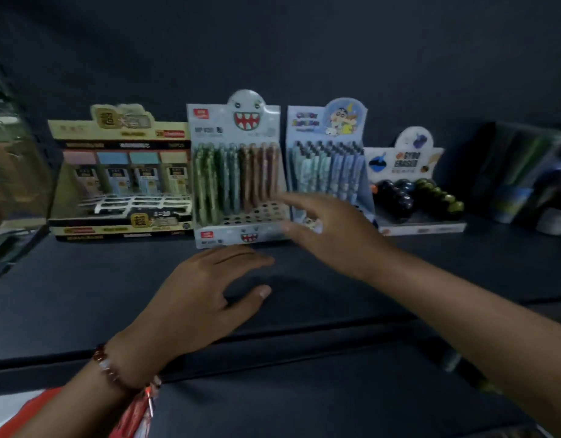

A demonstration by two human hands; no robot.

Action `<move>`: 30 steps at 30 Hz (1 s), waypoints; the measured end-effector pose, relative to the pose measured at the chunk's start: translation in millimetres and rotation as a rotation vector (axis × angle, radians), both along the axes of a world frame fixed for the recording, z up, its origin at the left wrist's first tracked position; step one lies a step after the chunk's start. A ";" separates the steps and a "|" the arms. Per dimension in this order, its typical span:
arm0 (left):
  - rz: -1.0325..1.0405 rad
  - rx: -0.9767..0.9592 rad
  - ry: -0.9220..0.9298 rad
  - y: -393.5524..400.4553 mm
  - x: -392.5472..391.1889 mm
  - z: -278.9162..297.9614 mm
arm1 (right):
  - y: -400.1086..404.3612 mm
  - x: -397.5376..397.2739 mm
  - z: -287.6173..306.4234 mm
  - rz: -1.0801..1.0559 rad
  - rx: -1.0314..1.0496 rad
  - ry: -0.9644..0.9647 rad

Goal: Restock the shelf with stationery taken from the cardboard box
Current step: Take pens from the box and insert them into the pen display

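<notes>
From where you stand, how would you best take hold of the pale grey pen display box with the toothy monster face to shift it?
Probably by the low front tray of the pale grey monster-face pen display box, one hand on each side wall, coming from the front. The tall backboard looks like thin card and the pens stand loose in holes, so keep it upright. Neighbouring boxes crowd both sides, so slide it forward first.

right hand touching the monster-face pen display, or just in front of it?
Cannot tell. In the head view the right hand overlaps the lower right corner of the monster-face pen display, but its fingers are motion-blurred, so neither contact nor gap shows plainly.
</notes>
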State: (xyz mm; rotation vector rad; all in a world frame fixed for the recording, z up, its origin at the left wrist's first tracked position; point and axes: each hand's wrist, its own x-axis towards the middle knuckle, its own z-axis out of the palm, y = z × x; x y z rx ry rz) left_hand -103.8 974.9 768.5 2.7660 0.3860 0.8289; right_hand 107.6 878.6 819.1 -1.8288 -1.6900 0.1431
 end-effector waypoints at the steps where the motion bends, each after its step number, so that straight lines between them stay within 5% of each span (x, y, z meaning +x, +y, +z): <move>1: -0.012 -0.017 -0.002 -6.3 1.2 -1.0 | -27.9 2.1 -7.7 -0.010 -0.054 -0.052; 6: -0.169 -0.066 0.031 -73.1 27.1 -14.6 | -173.6 9.5 -66.4 -0.155 -0.098 -0.152; 18: -0.856 -0.275 0.451 -402.9 112.4 -136.7 | -579.5 -131.7 -220.5 -1.044 -0.250 0.291; 30: -1.648 0.055 0.970 -753.5 97.3 -228.6 | -817.1 -355.6 -303.0 -1.968 -0.138 0.869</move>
